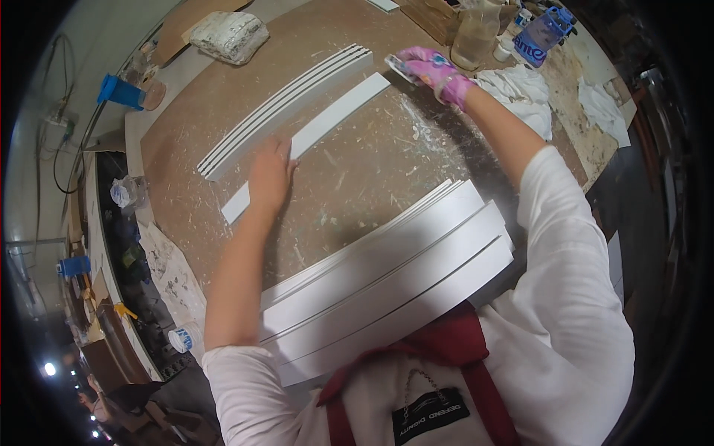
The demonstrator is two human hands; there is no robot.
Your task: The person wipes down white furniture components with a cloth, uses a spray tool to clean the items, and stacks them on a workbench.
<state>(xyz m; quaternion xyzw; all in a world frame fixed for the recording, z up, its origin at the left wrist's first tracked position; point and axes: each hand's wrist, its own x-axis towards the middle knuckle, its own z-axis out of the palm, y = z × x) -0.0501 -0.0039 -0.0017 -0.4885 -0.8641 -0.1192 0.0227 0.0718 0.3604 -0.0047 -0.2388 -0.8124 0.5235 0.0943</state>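
Note:
A single white strip (342, 111) lies slantwise on the brown work table (335, 189). My bare left hand (271, 172) is closed over it near its lower left end, fingers across and thumb at the right side. My right hand (435, 73), in a pink patterned glove, is just past the strip's far right end. It grips a small flat pad (401, 70), greyish with a pale edge; its exact kind I cannot make out. Left of the strip several white strips stand side by side in a row (290, 108), dark lines between them.
Stacked wide white boards (401, 260) lie along the near edge before my body. At the back are a smeared white bundle (228, 36), a cloudy jar (476, 37), a blue-capped bottle (544, 36) and crumpled white cloth (517, 93). A blue cup (121, 92) is far left.

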